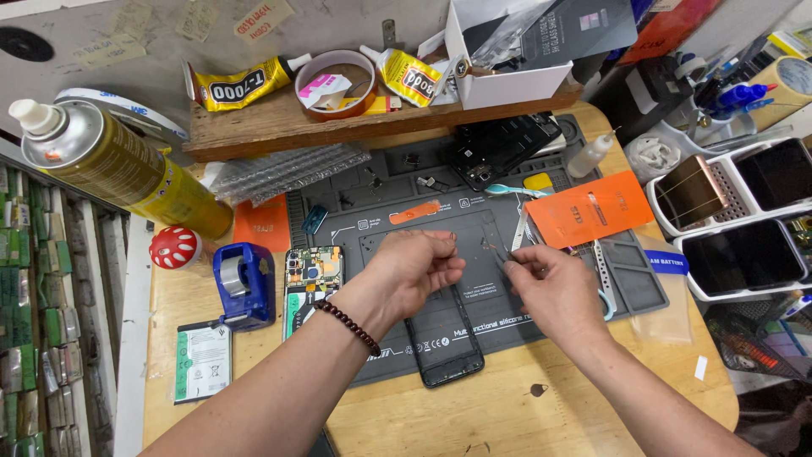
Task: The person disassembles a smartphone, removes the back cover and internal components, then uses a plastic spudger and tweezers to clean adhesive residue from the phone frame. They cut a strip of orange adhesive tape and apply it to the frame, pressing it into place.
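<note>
Tweezers (pixel 501 251): one, pinched in right hand (pixel 554 288) fingers | left hand (pixel 414 269): fingers curled, grip unclear | phone (pixel 442 337): one

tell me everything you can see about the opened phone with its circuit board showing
The opened phone lies flat, back cover off, at the left edge of the dark grey work mat. Its upper part shows a green circuit board with camera modules and metal shields; the lower part is hidden behind the left forearm. A blue tape dispenser stands just beside it. Neither hand touches it.
</note>
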